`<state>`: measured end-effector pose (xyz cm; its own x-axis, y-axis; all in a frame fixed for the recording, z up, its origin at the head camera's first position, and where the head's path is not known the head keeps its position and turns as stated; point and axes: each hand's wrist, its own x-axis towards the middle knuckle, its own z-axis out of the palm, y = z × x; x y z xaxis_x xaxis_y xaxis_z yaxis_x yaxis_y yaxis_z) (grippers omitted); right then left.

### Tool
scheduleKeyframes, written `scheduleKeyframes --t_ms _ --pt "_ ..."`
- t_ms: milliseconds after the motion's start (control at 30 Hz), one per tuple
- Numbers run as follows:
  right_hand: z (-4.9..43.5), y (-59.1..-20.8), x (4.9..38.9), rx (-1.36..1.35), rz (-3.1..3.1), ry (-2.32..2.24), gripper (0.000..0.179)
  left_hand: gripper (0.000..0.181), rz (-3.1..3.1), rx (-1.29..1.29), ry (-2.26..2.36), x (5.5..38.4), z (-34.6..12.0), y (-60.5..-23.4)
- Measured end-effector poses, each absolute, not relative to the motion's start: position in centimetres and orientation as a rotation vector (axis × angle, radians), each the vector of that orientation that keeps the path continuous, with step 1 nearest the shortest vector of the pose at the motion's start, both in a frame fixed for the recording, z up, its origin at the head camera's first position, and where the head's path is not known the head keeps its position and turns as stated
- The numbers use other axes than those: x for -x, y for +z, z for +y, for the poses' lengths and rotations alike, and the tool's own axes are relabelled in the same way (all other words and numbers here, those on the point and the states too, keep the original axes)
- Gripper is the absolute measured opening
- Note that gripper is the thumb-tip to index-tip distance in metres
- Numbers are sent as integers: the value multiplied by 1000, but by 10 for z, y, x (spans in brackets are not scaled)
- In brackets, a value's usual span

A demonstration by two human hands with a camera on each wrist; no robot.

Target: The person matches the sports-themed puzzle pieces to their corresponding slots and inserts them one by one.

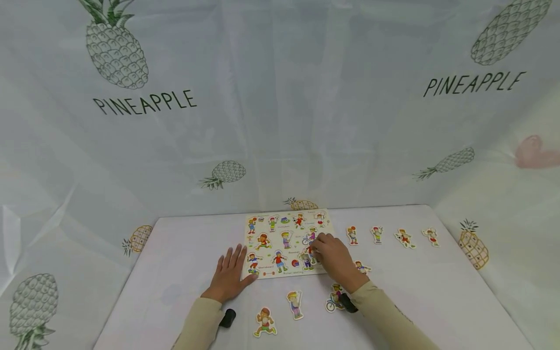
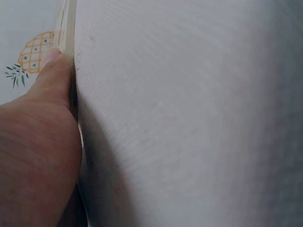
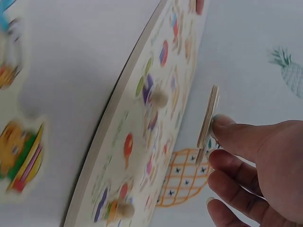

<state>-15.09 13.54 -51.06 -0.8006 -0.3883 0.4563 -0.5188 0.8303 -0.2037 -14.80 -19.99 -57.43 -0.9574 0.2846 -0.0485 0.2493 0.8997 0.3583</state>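
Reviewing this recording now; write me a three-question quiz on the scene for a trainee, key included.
1. How many flat, white-edged sports-figure cutouts stand in the far row to the right of the cream, rectangular wooden board?
2. At which edge of the board does the left hand lie: A) far, B) right, C) left?
3. True or false: the right hand pinches a thin, flat wooden piece.

Key:
1. Four.
2. C.
3. True; the right wrist view shows it edge-on.
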Motion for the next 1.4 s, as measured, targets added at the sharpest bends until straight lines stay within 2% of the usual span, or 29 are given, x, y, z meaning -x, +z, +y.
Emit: scheduleKeyframes --t_ms 767,1200,1400 --pt "71 -518 169 -773 -2679 460 19 95 2991 -433 498 155 -201 -582" --pt "56 -524 171 -820 -2714 442 16 92 2902 -392 566 150 -196 -558" --pt "52 -529 170 -814 -2756 443 14 92 2906 -393 553 151 -197 -558"
